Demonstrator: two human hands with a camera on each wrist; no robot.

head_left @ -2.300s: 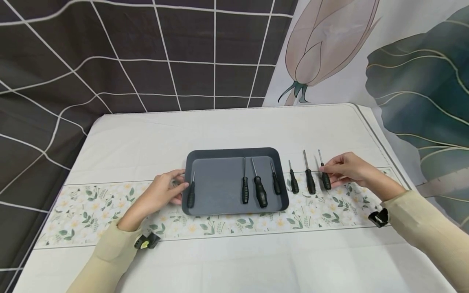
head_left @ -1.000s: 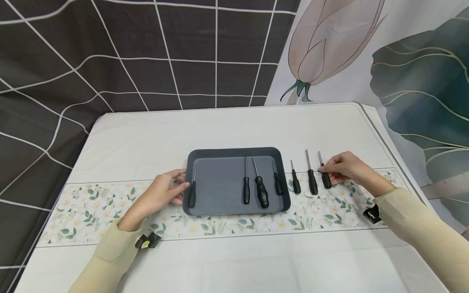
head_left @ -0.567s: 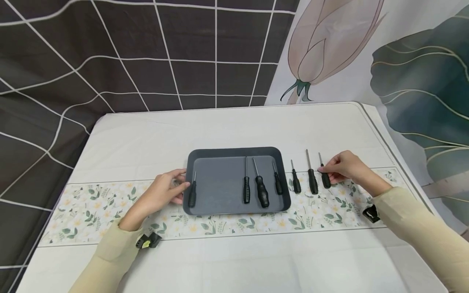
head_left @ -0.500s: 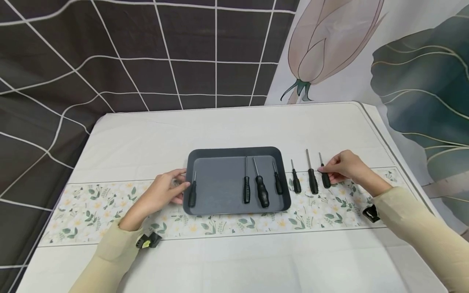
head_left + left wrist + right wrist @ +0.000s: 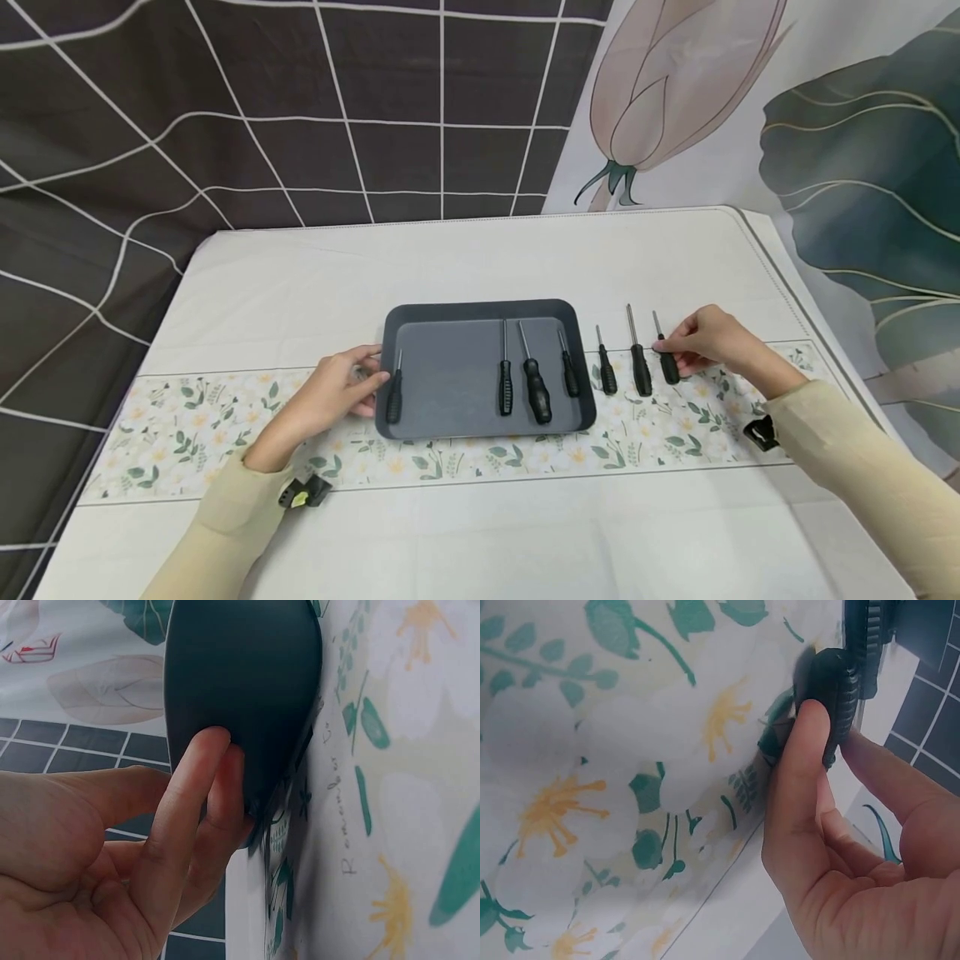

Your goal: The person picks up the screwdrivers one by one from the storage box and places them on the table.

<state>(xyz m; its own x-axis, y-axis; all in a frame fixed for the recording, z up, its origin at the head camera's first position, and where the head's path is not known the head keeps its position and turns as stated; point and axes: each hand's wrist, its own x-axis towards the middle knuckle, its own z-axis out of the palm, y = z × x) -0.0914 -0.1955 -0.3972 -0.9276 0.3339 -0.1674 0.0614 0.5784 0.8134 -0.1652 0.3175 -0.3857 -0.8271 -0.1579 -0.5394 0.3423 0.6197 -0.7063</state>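
My left hand [image 5: 333, 390] pinches the left rim of a dark grey tray [image 5: 450, 367]; in the left wrist view its fingers press the outer wall [image 5: 247, 682] and the thumb reaches over the rim. To the right of the tray, my right hand [image 5: 708, 340] pinches the black handle of a screwdriver [image 5: 668, 367], shaft pointing away. The right wrist view has thumb and fingers on either side of this ribbed handle [image 5: 831, 679]. Two more black-handled screwdrivers, a short one [image 5: 607, 371] and a longer one [image 5: 641, 369], lie between it and the tray.
Several screwdrivers lie in the tray: one at its left wall [image 5: 394, 398], the others, including a thick-handled one [image 5: 537, 392], towards the right. A white cloth with a floral band [image 5: 187, 433] covers the table. Behind hangs a dark gridded curtain [image 5: 390, 158].
The screwdriver in my right hand seems slightly lower than 2.3 seconds ago, now level with its neighbours. My right forearm has shifted a little left. My left hand and the tray stay put.
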